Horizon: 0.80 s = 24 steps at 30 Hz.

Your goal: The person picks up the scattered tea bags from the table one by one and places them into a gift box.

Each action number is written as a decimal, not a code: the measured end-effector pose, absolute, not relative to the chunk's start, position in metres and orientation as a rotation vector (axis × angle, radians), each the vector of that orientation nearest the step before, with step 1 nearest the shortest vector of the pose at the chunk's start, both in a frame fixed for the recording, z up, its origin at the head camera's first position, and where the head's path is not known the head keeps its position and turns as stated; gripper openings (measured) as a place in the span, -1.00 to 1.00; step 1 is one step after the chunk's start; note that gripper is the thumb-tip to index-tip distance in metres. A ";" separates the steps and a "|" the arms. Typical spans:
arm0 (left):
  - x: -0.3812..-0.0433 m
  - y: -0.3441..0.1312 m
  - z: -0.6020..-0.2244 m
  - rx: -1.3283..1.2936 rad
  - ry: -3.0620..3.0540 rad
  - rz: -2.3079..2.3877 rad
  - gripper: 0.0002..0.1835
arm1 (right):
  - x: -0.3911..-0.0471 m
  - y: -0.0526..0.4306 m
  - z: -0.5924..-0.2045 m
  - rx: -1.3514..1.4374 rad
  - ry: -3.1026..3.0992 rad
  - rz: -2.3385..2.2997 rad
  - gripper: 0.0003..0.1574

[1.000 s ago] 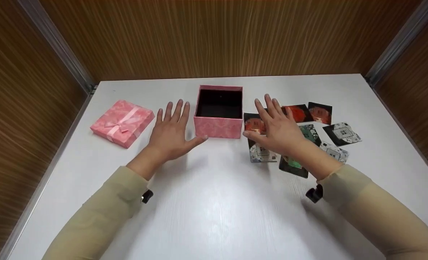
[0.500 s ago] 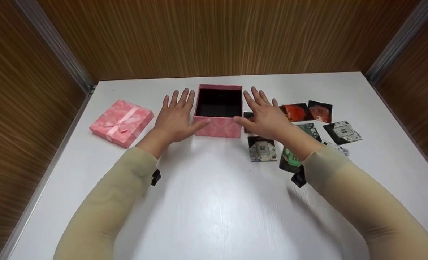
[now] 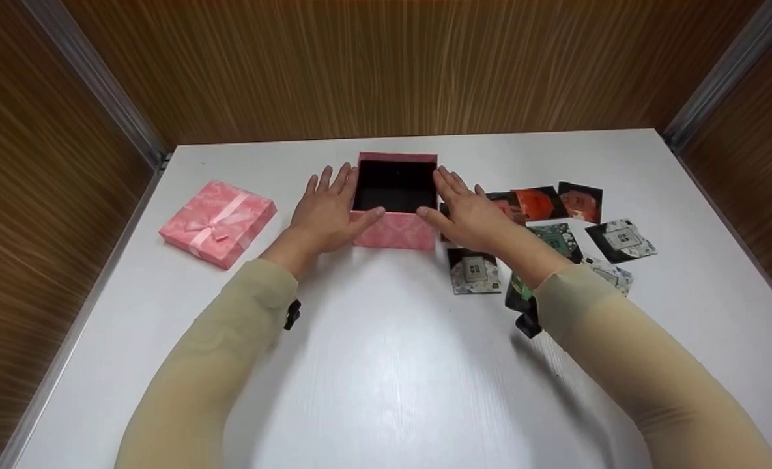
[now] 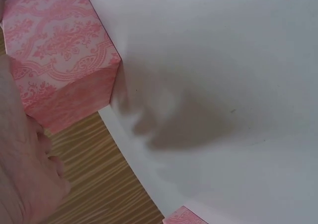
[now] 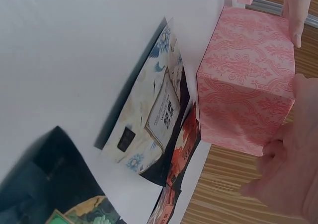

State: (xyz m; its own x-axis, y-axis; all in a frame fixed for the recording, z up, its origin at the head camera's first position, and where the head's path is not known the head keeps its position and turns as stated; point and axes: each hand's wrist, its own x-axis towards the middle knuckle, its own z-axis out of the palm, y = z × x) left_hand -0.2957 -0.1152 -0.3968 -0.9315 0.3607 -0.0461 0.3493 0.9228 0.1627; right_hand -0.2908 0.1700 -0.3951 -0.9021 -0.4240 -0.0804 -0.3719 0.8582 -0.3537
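An open, lidless pink patterned box [image 3: 395,233] with a black interior stands in the middle of the table. Along its left side lies my left hand [image 3: 324,218], fingers straight, thumb at the front top edge. My right hand [image 3: 473,220] mirrors it on the right side, fingers extended and thumb at the front corner. In the right wrist view, fingers touch the side of the pink box [image 5: 248,85]. The left wrist view has my left hand [image 4: 25,159] beside the box [image 4: 62,45], its fingertips partly hidden.
A pink lid [image 3: 218,225] with a ribbon bow lies at the left. Several flat printed packets spread at the right, among them a white floral packet [image 3: 474,271], a red packet [image 3: 535,204] and a green packet [image 3: 558,241]. Wood-grain panels [image 3: 399,71] enclose the table.
Both hands have moved forward and inward, from apart on either side to against the box's sides. The box, lid and packets stay in place.
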 end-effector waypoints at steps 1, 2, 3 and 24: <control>-0.295 -0.115 -0.397 0.558 3.007 0.234 0.11 | -0.291 0.170 -0.395 -0.624 2.878 -0.501 0.21; -0.295 -0.115 -0.396 0.561 3.006 0.235 0.11 | -0.291 0.170 -0.395 -0.628 2.879 -0.502 0.21; -0.295 -0.115 -0.396 0.563 3.007 0.237 0.11 | -0.291 0.170 -0.395 -0.629 2.879 -0.503 0.21; -0.277 -0.110 -0.392 0.606 3.032 0.131 0.14 | -0.278 0.177 -0.403 -0.659 2.869 -0.595 0.19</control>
